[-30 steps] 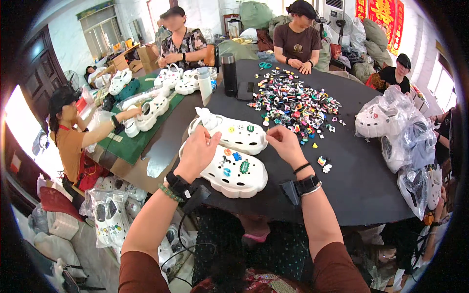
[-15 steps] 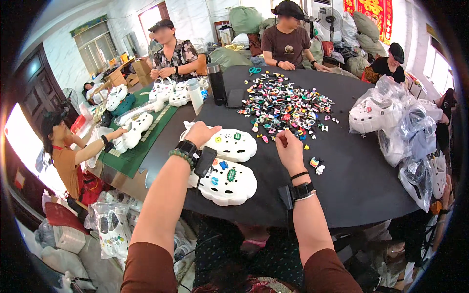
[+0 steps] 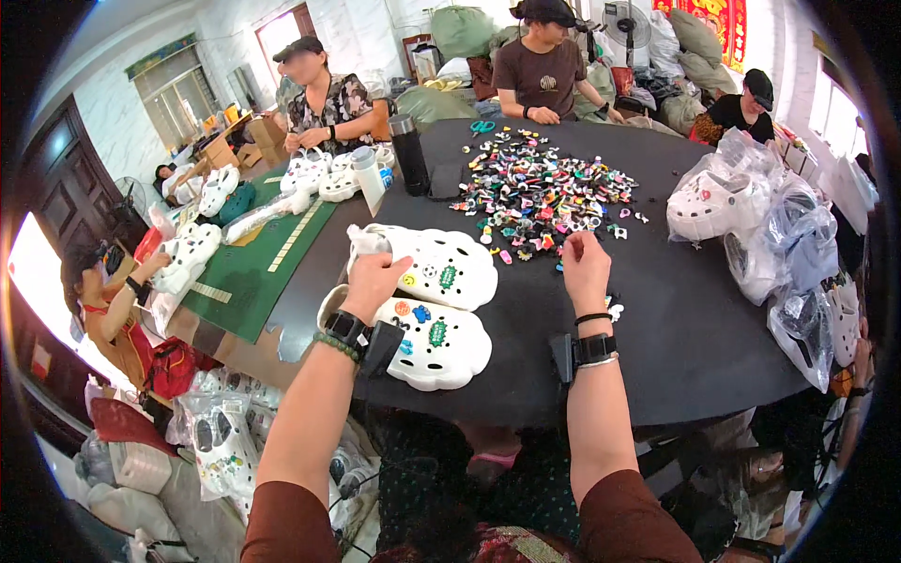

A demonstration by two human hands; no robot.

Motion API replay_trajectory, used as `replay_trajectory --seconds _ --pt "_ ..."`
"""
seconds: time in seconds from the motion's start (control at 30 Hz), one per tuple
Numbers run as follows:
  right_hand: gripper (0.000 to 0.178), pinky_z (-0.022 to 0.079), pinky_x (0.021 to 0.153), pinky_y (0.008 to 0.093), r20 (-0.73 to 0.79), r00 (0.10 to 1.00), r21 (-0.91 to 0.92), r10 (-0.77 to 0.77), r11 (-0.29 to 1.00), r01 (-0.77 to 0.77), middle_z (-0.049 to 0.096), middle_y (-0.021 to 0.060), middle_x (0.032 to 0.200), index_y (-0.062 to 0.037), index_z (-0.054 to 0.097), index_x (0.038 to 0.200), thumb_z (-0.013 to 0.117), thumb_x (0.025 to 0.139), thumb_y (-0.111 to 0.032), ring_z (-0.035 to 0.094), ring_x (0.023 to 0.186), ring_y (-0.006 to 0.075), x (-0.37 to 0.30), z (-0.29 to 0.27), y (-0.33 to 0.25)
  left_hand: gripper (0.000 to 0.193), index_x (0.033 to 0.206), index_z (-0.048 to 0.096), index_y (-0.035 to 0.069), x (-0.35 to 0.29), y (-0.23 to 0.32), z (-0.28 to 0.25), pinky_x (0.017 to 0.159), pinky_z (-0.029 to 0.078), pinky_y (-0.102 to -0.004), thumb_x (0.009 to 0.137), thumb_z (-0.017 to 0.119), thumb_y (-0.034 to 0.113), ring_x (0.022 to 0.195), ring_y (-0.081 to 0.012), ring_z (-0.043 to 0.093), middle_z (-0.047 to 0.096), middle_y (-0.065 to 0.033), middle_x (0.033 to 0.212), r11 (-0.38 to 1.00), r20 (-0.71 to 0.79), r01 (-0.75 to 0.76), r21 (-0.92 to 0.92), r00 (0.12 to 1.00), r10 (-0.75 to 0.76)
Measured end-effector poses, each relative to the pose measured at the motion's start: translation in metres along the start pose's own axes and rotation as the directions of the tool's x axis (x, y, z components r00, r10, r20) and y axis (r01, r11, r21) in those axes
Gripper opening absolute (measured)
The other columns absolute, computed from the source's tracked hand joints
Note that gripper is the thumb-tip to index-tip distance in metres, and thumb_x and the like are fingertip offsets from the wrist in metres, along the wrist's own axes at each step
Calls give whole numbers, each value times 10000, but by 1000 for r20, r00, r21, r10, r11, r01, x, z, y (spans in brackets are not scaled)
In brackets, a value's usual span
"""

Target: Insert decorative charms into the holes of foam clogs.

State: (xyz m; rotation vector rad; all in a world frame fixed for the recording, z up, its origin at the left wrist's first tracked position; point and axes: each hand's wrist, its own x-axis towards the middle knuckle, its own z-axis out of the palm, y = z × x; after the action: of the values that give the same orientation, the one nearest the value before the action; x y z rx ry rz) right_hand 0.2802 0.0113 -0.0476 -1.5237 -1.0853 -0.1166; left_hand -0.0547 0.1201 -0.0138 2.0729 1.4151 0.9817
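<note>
Two white clogs lie side by side on the dark table in front of me. Small coloured charms sit on the far clog [image 3: 463,267] and on the near clog [image 3: 450,352]. At the heel end of the far clog is my left hand [image 3: 374,284], its fingers curled over the opening and gripping it. My right hand [image 3: 586,266] hovers at the front edge of a wide heap of loose charms [image 3: 549,183]. Its fingertips are pinched together, and whatever may be between them is hidden. White charms [image 3: 615,309] lie just beside the right wrist.
Bagged white clogs [image 3: 718,202] are piled at the table's right. A black bottle [image 3: 409,155], a white bottle [image 3: 368,178] and teal scissors [image 3: 482,127] stand or lie beyond. Co-workers sit around; one handles a clog by a green mat [image 3: 272,272] at left.
My right hand has moved right along the heap's front edge. My left hand has shifted slightly nearer over the far clog's heel end. The view has tilted a little.
</note>
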Motion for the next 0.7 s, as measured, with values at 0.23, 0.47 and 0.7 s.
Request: replay_trajectory --seconds 0.23,0.47,0.7 --pt "99 489 727 446 41 999 -148 -21 989 27 650 152 811 -25 611 879 672 810 -61 627 805 340 2 -1 24 416 713 635 -39 -5 17 -8 624 453 -433 854 680 350 629 -342 603 616 -212 664 991 80 29 128 996 -40" --pt "88 466 777 456 117 989 -342 -95 931 130 628 131 854 -65 641 809 715 770 -94 572 881 351 -1 0 37 420 720 642 -34 -12 32 -10 635 455 -452 863 664 360 658 -371 604 628 -215 689 982 65 2 190 998 -15" --pt "206 466 841 450 203 977 -466 67 884 36 612 99 1006 -139 721 912 790 720 -169 529 1022 335 -11 0 25 417 732 657 -27 -9 25 -7 637 459 -459 864 655 368 656 -378 607 633 -218 692 980 36 -32 199 999 25"
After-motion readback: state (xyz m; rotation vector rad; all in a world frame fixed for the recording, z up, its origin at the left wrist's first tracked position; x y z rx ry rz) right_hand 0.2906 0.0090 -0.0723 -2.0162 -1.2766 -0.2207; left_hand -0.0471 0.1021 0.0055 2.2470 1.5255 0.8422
